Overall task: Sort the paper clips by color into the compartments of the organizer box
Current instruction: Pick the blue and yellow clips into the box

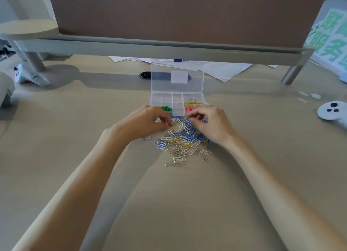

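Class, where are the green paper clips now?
In the head view, the green paper clips lie in a near-left compartment of the organizer box, just beyond the left hand.

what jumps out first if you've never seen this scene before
A pile of paper clips, mostly blue, white and silver, lies centre-frame, with the left hand and right hand at its far edge, fingers curled. Just behind stands the open clear organizer box, holding green clips, yellow clips and pink clips in separate compartments.

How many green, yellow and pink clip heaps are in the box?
Green clips: 1
Yellow clips: 1
Pink clips: 1
Total: 3 heaps in the organizer box
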{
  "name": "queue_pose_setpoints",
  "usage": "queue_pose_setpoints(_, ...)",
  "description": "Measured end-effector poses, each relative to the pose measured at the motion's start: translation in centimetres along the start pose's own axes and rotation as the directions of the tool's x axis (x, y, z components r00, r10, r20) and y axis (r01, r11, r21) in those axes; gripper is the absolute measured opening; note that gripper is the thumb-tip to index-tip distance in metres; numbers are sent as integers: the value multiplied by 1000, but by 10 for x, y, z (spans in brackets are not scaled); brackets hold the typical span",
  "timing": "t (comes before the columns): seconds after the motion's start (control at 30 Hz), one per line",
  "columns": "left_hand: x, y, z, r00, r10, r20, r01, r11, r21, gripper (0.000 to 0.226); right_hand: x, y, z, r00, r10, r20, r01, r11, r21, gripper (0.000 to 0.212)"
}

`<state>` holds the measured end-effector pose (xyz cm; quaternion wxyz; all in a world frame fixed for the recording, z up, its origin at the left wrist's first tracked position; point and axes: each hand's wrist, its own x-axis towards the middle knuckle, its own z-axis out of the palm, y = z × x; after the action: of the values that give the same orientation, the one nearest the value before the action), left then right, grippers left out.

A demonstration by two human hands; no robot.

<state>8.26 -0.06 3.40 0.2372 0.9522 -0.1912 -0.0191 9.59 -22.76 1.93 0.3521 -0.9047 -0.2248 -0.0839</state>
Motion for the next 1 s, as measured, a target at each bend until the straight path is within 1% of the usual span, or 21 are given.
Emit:
queue_pose_setpoints(0.13, -11, 5, 8, 999, 30, -33, -31, 999, -29, 12, -24, -7, 0, 993, -58, 105, 56, 998, 25, 13)
queue_pose_setpoints(0.23, -19, 10, 11, 998, 41, -53, -43, 998, -41, 16, -33, -14, -2, 969, -111, 222, 123, 992, -38, 13)
queue_pose_setpoints(0.3, -21, 13, 10, 997, 55, -51, -57, 998, -36, 19, -36, -15, -5, 964, -109, 244, 133, 987, -86, 15)
queue_pose_setpoints(0.4, -21, 15, 12, 998, 62, -29, -62, 998, 1, 17, -39, -15, -6, 969, -124, 215, 153, 980, -126, 13)
queue_pose_setpoints(0.6, -20, 22, 16, 996, 87, -10, -86, 994, 67, 7, -42, -12, 0, 957, -243, 157, 267, 950, -159, 4)
queue_pose_setpoints(0.7, -20, 22, 16, 997, 82, -12, -81, 993, 88, 4, -44, -9, 3, 952, -286, 114, 302, 940, -162, 6)
queue_pose_setpoints(0.77, -21, 22, 17, 997, 74, -35, -72, 996, 62, 3, -45, -9, 4, 948, -310, 72, 318, 932, -176, 7)
queue_pose_setpoints(0.83, -23, 24, 18, 993, 73, -96, -73, 997, 13, 2, -46, -10, 3, 951, -307, 16, 306, 939, -159, 5)
queue_pose_setpoints(0.9, -26, 30, 17, 987, 69, -148, -78, 995, -57, 1, -47, -13, 3, 960, -278, -21, 274, 955, -110, 2)
queue_pose_setpoints(1.0, -27, 38, 15, 983, 49, -179, -77, 984, -158, 4, -47, -16, 4, 978, -203, -58, 202, 979, -11, 12)
